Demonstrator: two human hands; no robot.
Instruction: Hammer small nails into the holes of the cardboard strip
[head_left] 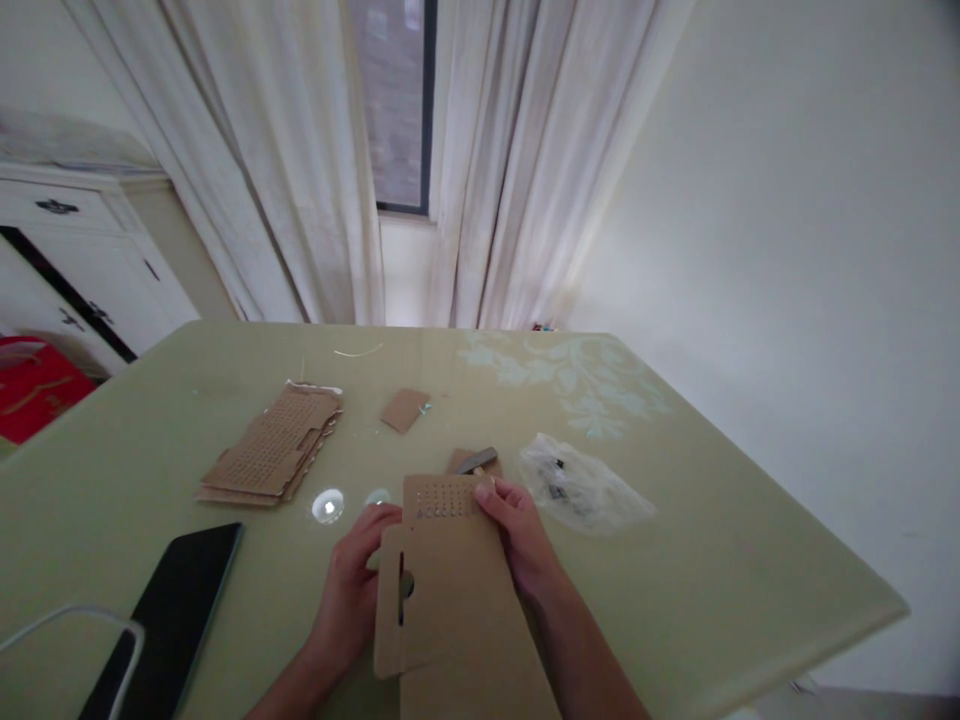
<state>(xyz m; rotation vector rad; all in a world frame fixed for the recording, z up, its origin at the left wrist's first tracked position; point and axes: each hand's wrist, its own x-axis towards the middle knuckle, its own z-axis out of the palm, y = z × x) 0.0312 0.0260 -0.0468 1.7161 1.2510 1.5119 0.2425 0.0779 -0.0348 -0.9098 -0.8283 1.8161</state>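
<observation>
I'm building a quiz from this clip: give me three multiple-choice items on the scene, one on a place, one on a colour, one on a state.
1. Where does the stack of perforated cardboard sheets lie?
A. Left of the hands on the table
B. On the dark tablet
C. Inside the plastic bag

2. What colour is the table?
A. Red
B. Pale green
C. Black

3. How is the cardboard panel held?
A. Lying untouched
B. By one hand only
C. By both hands at its sides

Answers:
1 A: the stack sits left of the left hand.
2 B: the tabletop is pale green.
3 C: left hand and right hand each grip a side.
</observation>
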